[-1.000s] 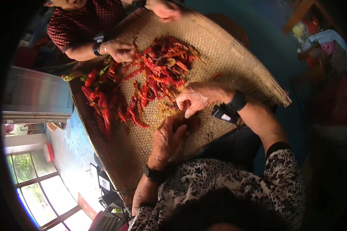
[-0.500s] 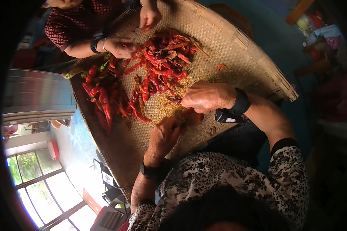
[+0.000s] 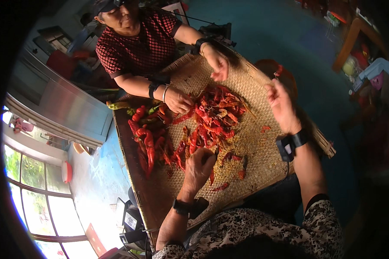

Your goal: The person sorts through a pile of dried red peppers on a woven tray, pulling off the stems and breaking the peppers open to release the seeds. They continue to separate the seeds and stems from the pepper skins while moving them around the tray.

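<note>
A woven bamboo tray (image 3: 263, 159) carries a heap of dried red chili peppers (image 3: 218, 112), with loose yellow seeds (image 3: 237, 146) scattered on the near side. My left hand (image 3: 199, 166) is closed at the heap's near edge, a dark chili pepper (image 3: 216, 150) at its fingertips; the grip is partly hidden. Over the tray's right rim, my right hand (image 3: 283, 105) is raised with its fingers apart. A small red chili piece (image 3: 278, 70) shows just beyond those fingertips, seemingly clear of them. Several split chili pieces (image 3: 242, 174) lie between my hands.
Across the tray, another person has one hand (image 3: 178, 99) at the heap and the other (image 3: 219, 68) above the far rim. Fresher chilies (image 3: 148, 142) lie on the left side. A brown round container (image 3: 289, 82) stands beyond the right rim.
My right hand has risen from the seeds to beyond the right rim, its fingers parting. My left hand stays near the heap. The view has shifted, showing more of the other person.
</note>
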